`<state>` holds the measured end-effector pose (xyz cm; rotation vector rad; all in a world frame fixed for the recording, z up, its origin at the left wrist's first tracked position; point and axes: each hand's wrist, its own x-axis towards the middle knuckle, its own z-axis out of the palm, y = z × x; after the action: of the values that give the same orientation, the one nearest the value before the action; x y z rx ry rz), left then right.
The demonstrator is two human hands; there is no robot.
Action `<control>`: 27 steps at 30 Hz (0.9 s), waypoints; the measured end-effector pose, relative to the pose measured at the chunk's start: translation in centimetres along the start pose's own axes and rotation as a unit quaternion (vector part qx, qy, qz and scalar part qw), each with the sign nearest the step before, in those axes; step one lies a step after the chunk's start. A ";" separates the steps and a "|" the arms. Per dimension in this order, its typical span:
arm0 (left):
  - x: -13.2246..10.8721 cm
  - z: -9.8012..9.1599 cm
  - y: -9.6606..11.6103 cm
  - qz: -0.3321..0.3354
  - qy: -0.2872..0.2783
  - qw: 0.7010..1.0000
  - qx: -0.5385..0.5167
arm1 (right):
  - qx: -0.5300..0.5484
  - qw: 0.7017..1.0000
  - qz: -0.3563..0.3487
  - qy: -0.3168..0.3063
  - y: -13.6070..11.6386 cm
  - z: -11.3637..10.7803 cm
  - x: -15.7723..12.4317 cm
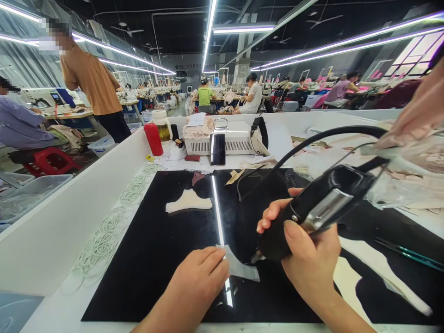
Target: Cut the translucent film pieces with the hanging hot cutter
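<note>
My right hand is wrapped round a black corded hand tool, its tip down on a small pale fabric piece lying on the glossy black work surface. My left hand rests on the left end of that piece, fingers curled and pressed down on it. A cable arcs from the tool toward the back. Another cream fabric piece lies farther back on the black surface.
White walls edge the bench, with several white elastic rings along the left. At the back stand a red bottle, a white machine box and a phone. Plastic-bagged fabric is at right. Another person's hand reaches in at upper right.
</note>
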<state>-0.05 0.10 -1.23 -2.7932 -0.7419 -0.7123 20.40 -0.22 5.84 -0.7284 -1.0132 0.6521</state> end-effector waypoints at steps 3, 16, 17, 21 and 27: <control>0.2 -0.4 0.0 0.005 0.019 1.000 0.005 | -0.007 1.000 0.015 -0.008 0.1 0.0 -0.1; 0.8 -1.1 -0.2 0.009 0.027 0.999 0.032 | -0.030 0.999 0.011 0.009 -1.0 -2.0 -0.1; 0.8 -1.0 -0.2 0.010 0.027 0.999 0.036 | -0.029 0.999 0.011 0.007 -1.0 -1.9 -0.1; 0.5 -1.0 -0.3 0.011 0.035 0.999 0.033 | -0.030 0.999 0.008 -0.011 -0.9 -1.4 -0.3; 1.2 -2.0 -0.1 0.017 0.052 0.998 0.012 | -0.032 0.999 0.009 -0.007 -0.7 -1.2 -0.4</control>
<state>-0.01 0.17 1.08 -2.7165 -0.6789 -0.8312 21.45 -1.22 5.81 -0.7897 -1.0459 0.6431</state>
